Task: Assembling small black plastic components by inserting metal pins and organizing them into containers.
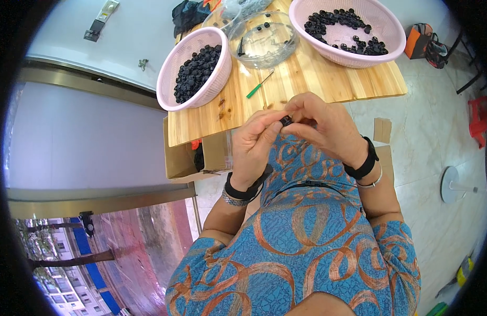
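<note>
Pinched between the fingertips of both hands is a small black plastic part (286, 121), held just off the table's near edge above my lap. My left hand (255, 138) grips it from the left with thumb and forefinger. From the right, my right hand (328, 125) closes thumb and fingers on it, covering much of its shape. Beyond the hands, a screwdriver (258, 88) with a green handle lies on the wooden table (328, 84). Many similar black parts fill the left pink basket (222, 73); more lie spread in the right pink basket (354, 59).
A clear round tray (263, 62) with a few black pieces stands between the baskets, a clear bowl (216, 18) behind it. Under the table's left side sits a cardboard box (181, 163). A red stool (479, 121) and a round-based stand (450, 184) are on the floor at right.
</note>
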